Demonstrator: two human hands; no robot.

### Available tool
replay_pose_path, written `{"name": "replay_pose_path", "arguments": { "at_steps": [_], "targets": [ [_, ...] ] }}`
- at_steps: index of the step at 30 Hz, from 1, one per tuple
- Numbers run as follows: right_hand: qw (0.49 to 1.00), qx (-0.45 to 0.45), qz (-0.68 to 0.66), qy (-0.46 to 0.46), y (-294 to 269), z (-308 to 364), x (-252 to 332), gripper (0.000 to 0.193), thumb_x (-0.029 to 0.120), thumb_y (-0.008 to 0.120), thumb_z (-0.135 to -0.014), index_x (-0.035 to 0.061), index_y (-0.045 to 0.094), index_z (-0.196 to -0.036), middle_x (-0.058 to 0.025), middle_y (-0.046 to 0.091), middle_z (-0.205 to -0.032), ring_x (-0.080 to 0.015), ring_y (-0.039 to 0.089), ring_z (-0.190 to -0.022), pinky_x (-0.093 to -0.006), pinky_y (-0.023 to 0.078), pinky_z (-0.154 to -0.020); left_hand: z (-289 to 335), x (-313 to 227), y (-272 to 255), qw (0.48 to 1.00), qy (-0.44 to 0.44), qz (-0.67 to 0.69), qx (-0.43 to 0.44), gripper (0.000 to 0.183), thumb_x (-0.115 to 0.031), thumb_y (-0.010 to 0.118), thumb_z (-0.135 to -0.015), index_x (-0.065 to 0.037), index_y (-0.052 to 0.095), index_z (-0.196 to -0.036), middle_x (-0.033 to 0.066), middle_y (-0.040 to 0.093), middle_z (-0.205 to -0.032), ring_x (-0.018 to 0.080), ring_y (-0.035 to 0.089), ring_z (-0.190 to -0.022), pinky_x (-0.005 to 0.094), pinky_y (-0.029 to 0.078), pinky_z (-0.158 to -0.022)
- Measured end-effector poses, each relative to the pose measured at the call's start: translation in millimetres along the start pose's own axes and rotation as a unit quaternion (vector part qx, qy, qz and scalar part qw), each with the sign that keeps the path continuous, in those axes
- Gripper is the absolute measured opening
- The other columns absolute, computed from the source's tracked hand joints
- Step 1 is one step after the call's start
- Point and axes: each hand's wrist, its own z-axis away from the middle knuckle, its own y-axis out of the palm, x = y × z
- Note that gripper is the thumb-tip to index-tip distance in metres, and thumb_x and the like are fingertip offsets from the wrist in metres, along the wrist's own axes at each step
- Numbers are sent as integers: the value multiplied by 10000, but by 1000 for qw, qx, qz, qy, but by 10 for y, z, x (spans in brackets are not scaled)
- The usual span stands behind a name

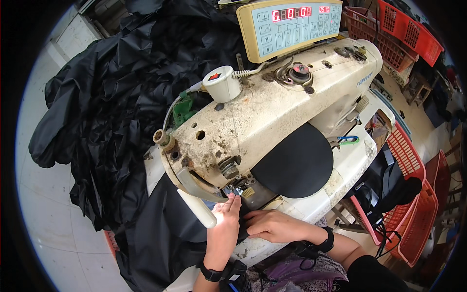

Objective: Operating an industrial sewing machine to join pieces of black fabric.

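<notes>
A worn off-white sewing machine [272,104] stretches from the near left to the far right. Black fabric [165,238] runs under its needle end, and a lamp lights the spot there. My left hand [224,226] lies on that fabric with fingers stretched out toward the presser foot [238,187]; the fingertips are close beside it. Just right of it, my right hand [273,226] has its fingers curled, pinching the fabric's near edge. A rounded black piece [296,163] rests on the machine bed behind my right hand. The needle tip is hidden.
A large heap of black fabric [116,92] fills the left side. A control panel [292,29] with red digits stands behind the machine. Red plastic baskets [408,160] are at the right, one holding black straps. Small blue and green thread snips [348,140] sit on the bed.
</notes>
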Motion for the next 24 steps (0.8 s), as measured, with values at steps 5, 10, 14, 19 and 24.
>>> {"name": "replay_pose_path", "arguments": {
  "at_steps": [5,10,14,19,24],
  "targets": [
    [1000,7,11,9,-26,-5,15,142,63,666,-848,-18,561,-796,-160,633,-773,-362,628,-859,-434,463,-1060,-3,12,42,999,13,-29,-13,470,12,589,-779,6,609,-1248,179,655,-1239,321,643,-1082,396,489,-989],
    [1000,-2,5,9,-3,-3,-2,156,74,668,-855,-15,556,-792,-161,627,-768,-364,626,-857,-434,465,-1054,-3,-28,38,998,-2,-58,-12,465,-3,585,-784,-4,606,-1248,157,662,-1236,293,665,-1047,386,506,-946],
    [999,-42,-12,13,13,-24,-10,184,96,676,-864,-13,552,-785,-154,610,-749,-361,620,-837,-439,455,-1060,-33,22,-29,999,-6,-52,-10,460,25,585,-765,-10,629,-1221,161,672,-1202,307,670,-1022,395,511,-915],
    [999,9,-31,20,-57,-2,-1,207,112,683,-867,-11,549,-768,-150,590,-727,-354,608,-796,-451,445,-1069,43,294,-298,996,48,61,-47,426,108,586,-754,-49,703,-1132,143,699,-1107,355,636,-1074,415,474,-963],
    [1000,6,-28,13,-31,-5,-11,214,118,689,-864,-11,552,-761,-155,586,-723,-358,601,-788,-453,443,-1071,42,199,-235,992,36,120,-4,364,83,584,-791,-21,704,-1119,136,696,-1160,324,633,-1138,417,464,-1014]
  ]
}}
